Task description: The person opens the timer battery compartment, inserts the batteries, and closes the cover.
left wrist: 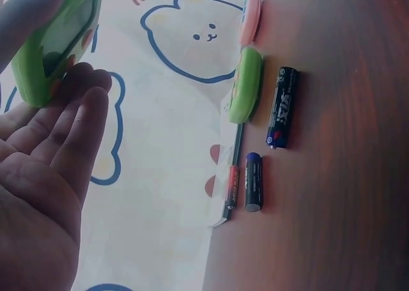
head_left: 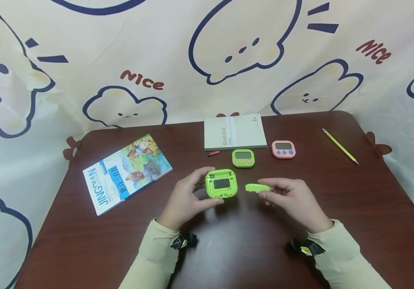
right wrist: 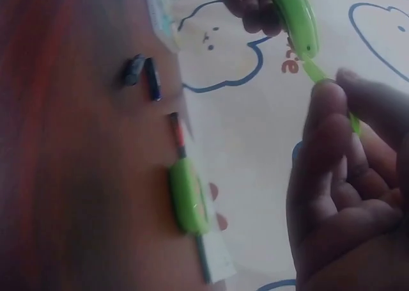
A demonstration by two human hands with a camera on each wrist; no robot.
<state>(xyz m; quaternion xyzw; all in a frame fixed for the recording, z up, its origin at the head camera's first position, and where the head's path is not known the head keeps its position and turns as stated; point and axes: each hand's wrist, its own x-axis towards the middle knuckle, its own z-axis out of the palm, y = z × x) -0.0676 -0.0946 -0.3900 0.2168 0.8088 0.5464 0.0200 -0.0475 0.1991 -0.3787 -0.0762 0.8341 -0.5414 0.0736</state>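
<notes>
the left hand (head_left: 188, 197) holds the opened timer (head_left: 222, 184) by its rim, thumb at the near edge, fingers at the far one. the right hand (head_left: 296, 197) pinches the cover (head_left: 256, 188) just beside it, a narrow gap between, both above the table (head_left: 84, 245). beyond sit a green timer (head_left: 243, 159), a pink timer (head_left: 284, 149) and, just before the notebook's (head_left: 243, 130) front edge, a red battery (head_left: 213, 153). the book (head_left: 127, 174) and pencil (head_left: 340, 146) lie well apart, toward the left and right edges.
</notes>
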